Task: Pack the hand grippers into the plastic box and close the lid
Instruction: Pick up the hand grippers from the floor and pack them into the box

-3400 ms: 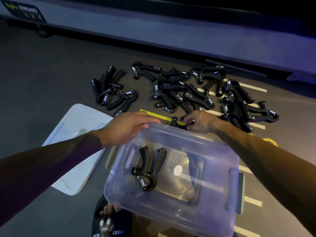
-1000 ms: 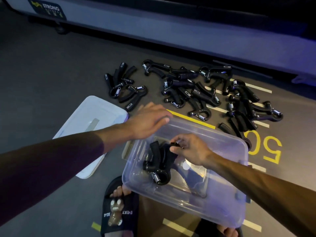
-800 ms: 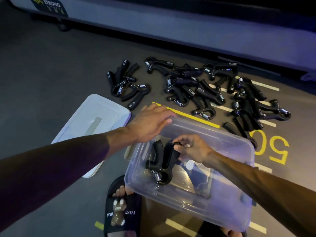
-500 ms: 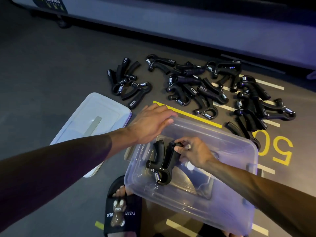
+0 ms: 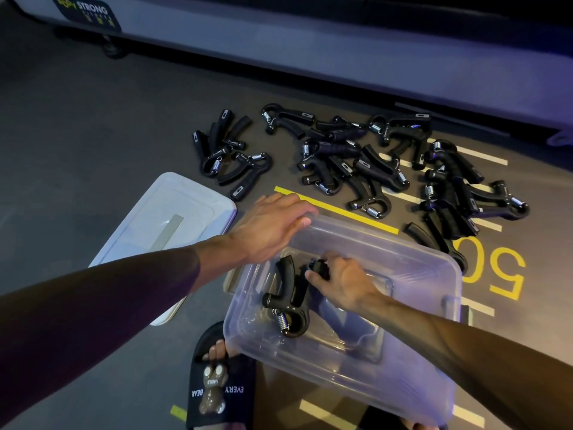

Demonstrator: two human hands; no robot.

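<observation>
A gym floor. Dark rubber flooring (image 5: 93, 125) fills the left of the frame, with painted yellow and white lane lines (image 5: 336, 207) and a yellow "50" (image 5: 493, 271) at right. A machine base (image 5: 279, 35) labelled "STRONG" (image 5: 86, 10) spans the top. Many black hand grippers (image 5: 356, 162) lie at centre.

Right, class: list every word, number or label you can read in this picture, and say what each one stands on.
"STRONG": dark sign on the grey base at top left; the word before it and the small line below are too blurred.
"50": yellow floor marking, upside down from this view.
"EVERY" and "BEAR": black slipper, upside down.
Small labels on the hand grippers: too small to read.
</observation>
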